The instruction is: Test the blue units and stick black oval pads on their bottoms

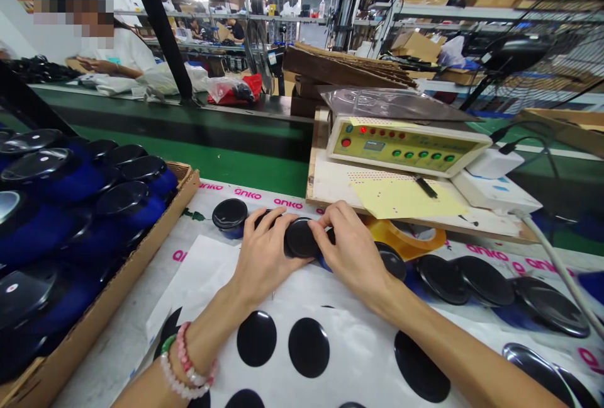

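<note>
In the middle of the bench, a round black-topped piece [302, 238] stands tilted with its dark disc face towards me. My left hand [264, 254] curls round its left side, thumb beneath and fingers on top. At its right edge my right hand [349, 244] presses with bent thumb and fingers; the fingertips are partly hidden. Below my hands lies a white sheet [287, 294] carrying several black round stickers [309, 346]. Another black-topped piece [229, 216] sits just left of my left hand. More such pieces [441, 279], with blue sides, line up right of my right hand.
A cardboard box [184, 191] full of blue, black-topped pieces stands left. Behind my hands are a control box [406, 147] with lit buttons, a yellow sheet [401, 197] and a tape roll [415, 238]. A cable [561, 263] runs down the right. A co-worker [117, 49] sits across the green conveyor [226, 150].
</note>
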`<state>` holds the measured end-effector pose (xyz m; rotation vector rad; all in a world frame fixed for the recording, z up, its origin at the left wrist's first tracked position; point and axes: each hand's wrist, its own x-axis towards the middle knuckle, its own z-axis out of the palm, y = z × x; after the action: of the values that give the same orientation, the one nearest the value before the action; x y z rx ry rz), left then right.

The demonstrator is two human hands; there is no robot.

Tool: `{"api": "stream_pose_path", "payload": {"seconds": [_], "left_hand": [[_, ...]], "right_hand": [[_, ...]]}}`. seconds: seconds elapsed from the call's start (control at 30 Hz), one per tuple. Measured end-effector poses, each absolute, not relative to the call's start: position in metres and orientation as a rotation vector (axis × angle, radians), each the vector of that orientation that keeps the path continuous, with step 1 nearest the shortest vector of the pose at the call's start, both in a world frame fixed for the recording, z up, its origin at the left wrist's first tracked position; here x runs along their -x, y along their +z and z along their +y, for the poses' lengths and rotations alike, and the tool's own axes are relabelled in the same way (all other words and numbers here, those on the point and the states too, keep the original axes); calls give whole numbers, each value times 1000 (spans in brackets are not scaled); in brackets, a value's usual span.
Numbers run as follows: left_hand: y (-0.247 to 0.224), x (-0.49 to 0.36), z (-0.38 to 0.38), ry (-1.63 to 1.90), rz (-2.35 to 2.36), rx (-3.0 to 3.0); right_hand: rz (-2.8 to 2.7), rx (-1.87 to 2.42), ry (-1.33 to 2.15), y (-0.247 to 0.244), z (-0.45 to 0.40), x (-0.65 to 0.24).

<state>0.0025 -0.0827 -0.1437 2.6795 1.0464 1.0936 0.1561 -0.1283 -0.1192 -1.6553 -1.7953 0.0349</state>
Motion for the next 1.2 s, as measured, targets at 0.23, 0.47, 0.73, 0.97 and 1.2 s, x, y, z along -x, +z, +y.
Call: {"api": "stream_pose_path", "payload": {"seconds": [0.23, 0.47, 0.73, 0.97, 1.2], "left_hand": [[-142, -3, -83, 1092, 1045, -2695], [-145, -2, -81, 1055, 1055, -2744], [-113, 6, -88, 849, 1198, -2779], [-101, 54, -122, 86, 1128, -2681], [-114, 57, -132, -266, 1235, -2480]], "right_hand": [[-1915, 1706, -161, -120, -130, -154], [-2058, 1815, -412, -113, -130, -157], [-2246, 1582, 57, -57, -156, -168], [-2894, 1025, 616, -84, -188, -144], [-2978, 922, 219, -81, -186, -127]]}}
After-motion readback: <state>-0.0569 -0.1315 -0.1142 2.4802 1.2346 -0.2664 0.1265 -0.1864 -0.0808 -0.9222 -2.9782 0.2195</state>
